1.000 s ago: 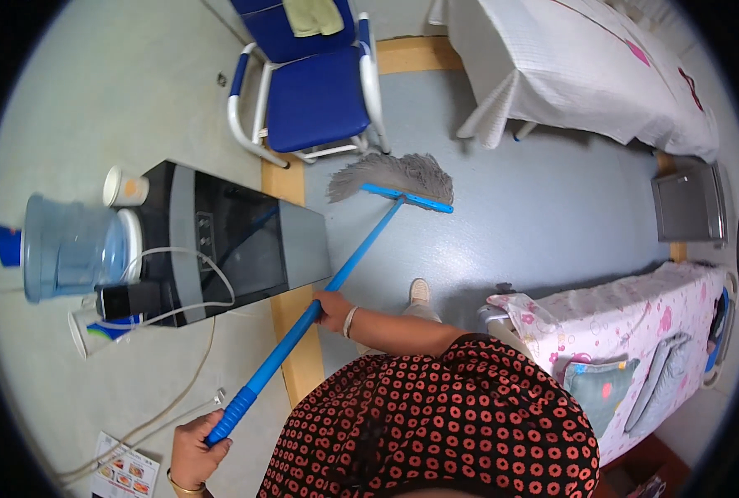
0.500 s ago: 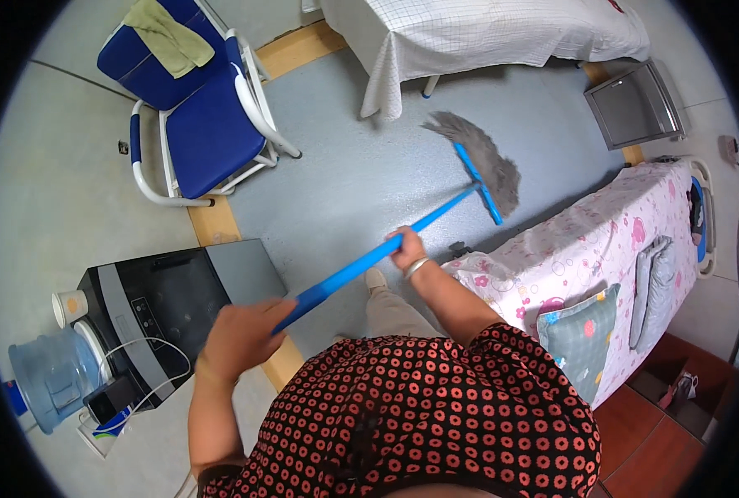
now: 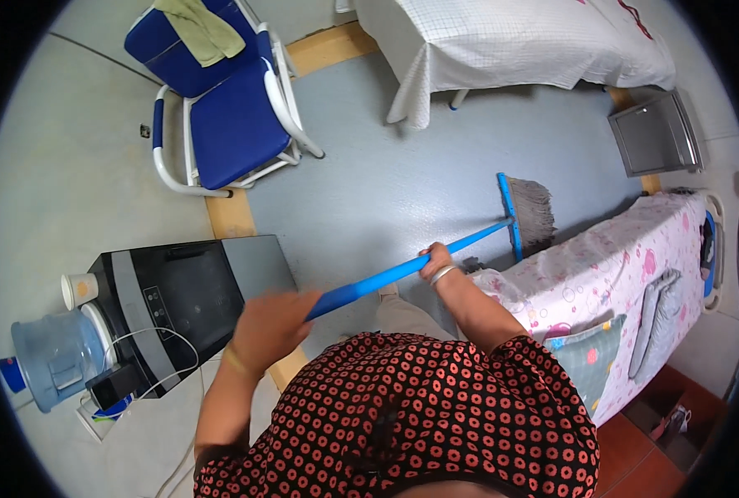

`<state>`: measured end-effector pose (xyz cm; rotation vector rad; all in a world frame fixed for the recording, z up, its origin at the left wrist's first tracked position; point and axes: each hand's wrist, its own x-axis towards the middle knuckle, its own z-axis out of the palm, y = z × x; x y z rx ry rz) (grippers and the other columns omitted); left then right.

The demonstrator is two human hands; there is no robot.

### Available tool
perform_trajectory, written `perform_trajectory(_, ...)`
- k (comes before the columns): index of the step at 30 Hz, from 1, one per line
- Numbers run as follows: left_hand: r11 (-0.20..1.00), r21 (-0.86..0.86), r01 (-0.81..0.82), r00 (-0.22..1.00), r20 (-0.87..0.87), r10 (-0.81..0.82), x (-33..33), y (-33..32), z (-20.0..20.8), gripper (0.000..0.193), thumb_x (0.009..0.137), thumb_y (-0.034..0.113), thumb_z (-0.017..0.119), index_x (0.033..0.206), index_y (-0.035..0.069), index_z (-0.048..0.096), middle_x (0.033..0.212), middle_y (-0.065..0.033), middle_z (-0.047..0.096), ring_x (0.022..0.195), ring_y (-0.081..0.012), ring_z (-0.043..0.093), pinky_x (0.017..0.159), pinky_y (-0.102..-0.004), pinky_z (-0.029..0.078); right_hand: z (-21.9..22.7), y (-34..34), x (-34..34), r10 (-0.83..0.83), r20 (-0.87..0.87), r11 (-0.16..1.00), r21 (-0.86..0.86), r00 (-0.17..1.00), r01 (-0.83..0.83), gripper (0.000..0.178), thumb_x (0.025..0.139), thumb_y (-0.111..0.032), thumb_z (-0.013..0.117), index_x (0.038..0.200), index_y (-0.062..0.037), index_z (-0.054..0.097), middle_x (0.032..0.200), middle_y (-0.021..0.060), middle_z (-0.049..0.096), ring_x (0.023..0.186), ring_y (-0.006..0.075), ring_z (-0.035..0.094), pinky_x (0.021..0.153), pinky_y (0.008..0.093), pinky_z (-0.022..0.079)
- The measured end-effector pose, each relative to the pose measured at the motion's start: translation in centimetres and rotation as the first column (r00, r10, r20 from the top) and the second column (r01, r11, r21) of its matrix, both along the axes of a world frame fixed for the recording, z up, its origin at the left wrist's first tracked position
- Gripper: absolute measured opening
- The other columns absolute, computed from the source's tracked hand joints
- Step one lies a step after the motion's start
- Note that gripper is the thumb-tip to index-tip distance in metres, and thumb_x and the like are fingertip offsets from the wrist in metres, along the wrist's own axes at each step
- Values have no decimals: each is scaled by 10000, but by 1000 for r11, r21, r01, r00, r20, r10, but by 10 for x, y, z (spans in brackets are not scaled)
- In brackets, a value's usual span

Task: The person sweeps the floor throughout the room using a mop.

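Note:
A mop (image 3: 378,284) with a long blue handle slants from lower left to upper right across my front. Around the handle's thick upper end my left hand (image 3: 276,325) is closed, slightly smeared by motion. Farther down the handle my right hand (image 3: 437,261) grips it, with a silver bangle at the wrist. The grey strand head (image 3: 533,214) hangs from a blue crossbar and lies on the grey floor (image 3: 386,178), close beside the bed with the pink flowered sheet (image 3: 589,253).
A blue chair (image 3: 235,129) with white arms stands at the far left. Nearer is a black water dispenser (image 3: 182,303) with a blue bottle (image 3: 58,357). A bed with a white checked sheet (image 3: 485,50) is at the back, a grey metal cabinet (image 3: 656,137) at the far right.
The mop head has swung right and nearer, toward the flowered bed, and its strands now trail straight right instead of fanning out. Both hands have shifted right with the handle.

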<state>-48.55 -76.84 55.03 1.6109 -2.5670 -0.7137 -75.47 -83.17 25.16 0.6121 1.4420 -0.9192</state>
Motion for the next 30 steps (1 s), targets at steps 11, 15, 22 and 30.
perform_trajectory(11, 654, 230, -721, 679, 47, 732, 71, 141, 104, 414, 587, 36, 562, 989, -30, 487, 640, -162, 533, 525, -245, 531, 507, -283, 415, 89, 19, 224, 476, 368, 862, -15, 799, -507, 86, 688, -38, 461, 760, -37, 413, 738, 105, 430, 599, 200, 442, 557, 333, 414)
perform_trajectory(15, 452, 447, -772, 498, -17, 867, 71, 142, 57, 399, 665, 35, 523, 1043, -62, 439, 751, -169, 548, 629, -167, 531, 614, -244, 422, 70, -11, 255, 662, 338, 737, -132, 669, -662, 122, 701, -51, 460, 804, -21, 402, 742, 114, 455, 611, 203, 456, 541, 340, 413)
perform_trajectory(22, 530, 455, -716, 516, -166, 840, 92, 25, -49, 421, 711, 112, 488, 1098, -14, 381, 818, -204, 539, 715, -295, 551, 629, -312, 421, 100, -92, 279, 820, 287, 573, -395, 496, -718, 106, 734, -49, 415, 829, -4, 412, 676, 121, 495, 611, 226, 499, 514, 343, 432)
perform_trajectory(30, 593, 474, -651, 490, -333, 805, 88, -117, -90, 443, 671, 138, 497, 1074, -12, 393, 631, -155, 487, 544, -239, 504, 521, -319, 396, 96, -182, 293, 831, -50, 495, -387, 553, -778, 77, 728, -70, 447, 751, 3, 456, 658, 105, 490, 584, 197, 509, 502, 303, 438)
